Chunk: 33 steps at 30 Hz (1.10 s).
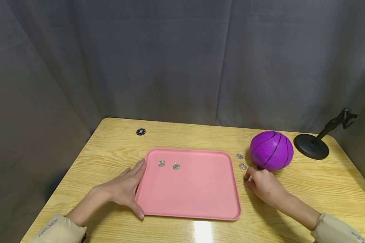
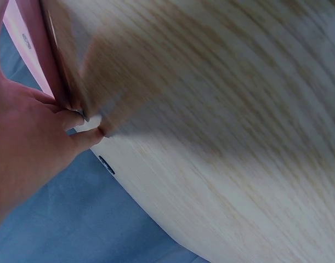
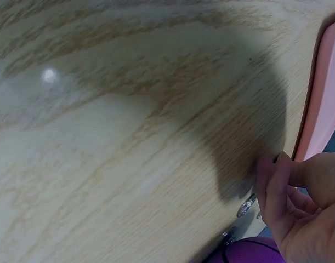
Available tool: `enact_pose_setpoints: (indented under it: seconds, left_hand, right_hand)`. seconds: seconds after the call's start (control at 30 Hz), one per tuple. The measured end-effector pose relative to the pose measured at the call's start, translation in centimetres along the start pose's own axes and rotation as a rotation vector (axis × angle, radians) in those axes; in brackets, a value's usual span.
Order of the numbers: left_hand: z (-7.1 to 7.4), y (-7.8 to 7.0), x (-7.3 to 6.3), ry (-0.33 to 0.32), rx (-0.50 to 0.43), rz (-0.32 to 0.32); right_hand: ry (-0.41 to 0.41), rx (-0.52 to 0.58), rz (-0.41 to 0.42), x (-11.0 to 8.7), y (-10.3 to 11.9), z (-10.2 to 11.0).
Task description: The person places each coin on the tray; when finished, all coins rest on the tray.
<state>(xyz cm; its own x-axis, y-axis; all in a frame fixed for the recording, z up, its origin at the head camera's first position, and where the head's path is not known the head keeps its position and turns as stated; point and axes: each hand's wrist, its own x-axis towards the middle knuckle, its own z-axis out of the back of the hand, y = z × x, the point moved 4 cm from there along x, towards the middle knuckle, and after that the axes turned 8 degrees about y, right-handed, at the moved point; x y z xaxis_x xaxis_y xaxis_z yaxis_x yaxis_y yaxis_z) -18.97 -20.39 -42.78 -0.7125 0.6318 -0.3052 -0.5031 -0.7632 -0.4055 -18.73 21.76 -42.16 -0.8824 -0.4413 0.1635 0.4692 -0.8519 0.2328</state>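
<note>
A pink tray (image 1: pixel 190 192) lies on the table, with two round silver coins, one coin (image 1: pixel 161 163) left of the other coin (image 1: pixel 176 166), near its upper left. My left hand (image 1: pixel 124 187) rests along the tray's left rim, fingers straight and thumb spread toward the near corner. Beyond the tray's right side, my right hand (image 1: pixel 264 185) pinches a small silver coin (image 1: pixel 246 179) between thumb and fingers, mostly covered by the fingertips. Just past these fingers, two more silver coins, a nearer coin (image 1: pixel 243 166) and a farther coin (image 1: pixel 240 156), lie on the wood.
A purple ball (image 1: pixel 272 150) with black lines sits right behind my right hand. Farther right stands a black stand (image 1: pixel 311 146) with a round base and an angled arm. A black chip (image 1: pixel 141 131) lies at the table's far left. Grey curtains (image 1: pixel 158 67) hang behind.
</note>
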Motion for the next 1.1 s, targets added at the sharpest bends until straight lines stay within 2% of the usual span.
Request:
enact_pose_setpoints:
  seconds: [0.3,0.67,0.93,1.1]
  left_hand:
    - [0.0,-0.2,0.0,0.007,-0.009,0.001]
    - [0.2,-0.2,0.0,-0.002,-0.008,0.011]
    - [0.2,-0.1,0.0,-0.014,-0.011,-0.001]
    - [0.1,-0.1,0.0,-0.008,-0.015,-0.008]
  right_hand:
    - [0.085,0.037,-0.115,0.0,0.0,0.1]
    - [0.042,0.004,-0.063,0.3,0.0,0.2]
    - [0.197,-0.039,-0.117,1.0,0.5,0.0]
    - [0.215,-0.041,-0.127,0.9,0.6,-0.1]
